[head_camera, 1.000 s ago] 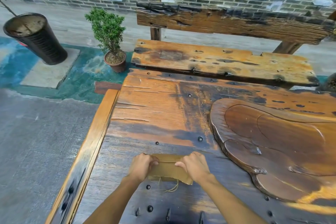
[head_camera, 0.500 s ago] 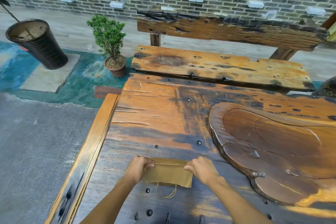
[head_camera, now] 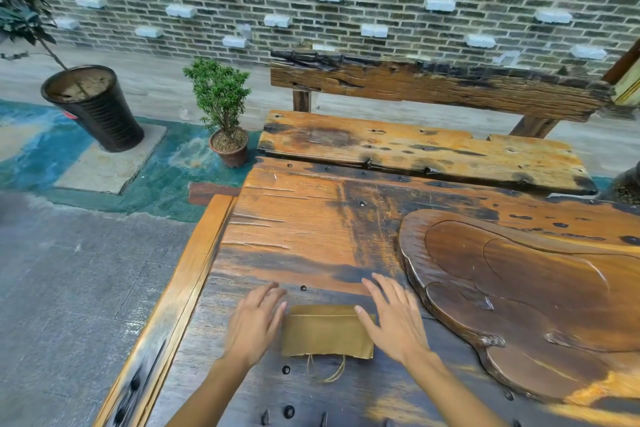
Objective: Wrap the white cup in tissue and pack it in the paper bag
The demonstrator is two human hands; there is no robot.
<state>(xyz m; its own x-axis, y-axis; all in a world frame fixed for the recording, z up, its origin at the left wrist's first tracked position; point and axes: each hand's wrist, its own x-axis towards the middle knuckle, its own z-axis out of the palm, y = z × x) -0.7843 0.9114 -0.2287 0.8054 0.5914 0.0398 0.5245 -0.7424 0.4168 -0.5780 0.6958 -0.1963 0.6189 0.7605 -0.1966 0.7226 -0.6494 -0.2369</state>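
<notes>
Scene: a worn wooden tabletop point(head_camera: 304, 218) outdoors, seen from above by the person working at it; a brick wall point(head_camera: 346, 10) runs across the far side at 12 o'clock.
Paper bag: a brown paper bag point(head_camera: 327, 331) lies flat on the tabletop near the 6 o'clock edge, its top folded over, its twine handle point(head_camera: 327, 371) trailing toward the viewer.
White cup: not visible anywhere; whether it is inside the flat-looking bag cannot be told.
Tissue: none in view.
Left hand: the left hand point(head_camera: 254, 322) is at 9 o'clock of the bag, fingers spread and released, holding nothing; it looks blurred, hovering just beside the bag's left edge.
Right hand: the right hand point(head_camera: 393, 319) is at 3 o'clock of the bag, open and empty, its thumb touching or just over the bag's upper right corner.
Nearby: a carved wooden tray point(head_camera: 519, 288) fills the tabletop at 3 o'clock; a small potted shrub point(head_camera: 221, 111) and a black ribbed planter point(head_camera: 93, 107) stand on the floor at 10 and 11 o'clock.
Risk, fold: with neither hand pressing it, the fold could spring open.
Risk, edge: the bag sits close to the near edge, so a brush from a withdrawing forearm or a snag on the loose handle could drag it off.
Risk, contents: if a cup is inside, a fall to the stone floor could crack it.
</notes>
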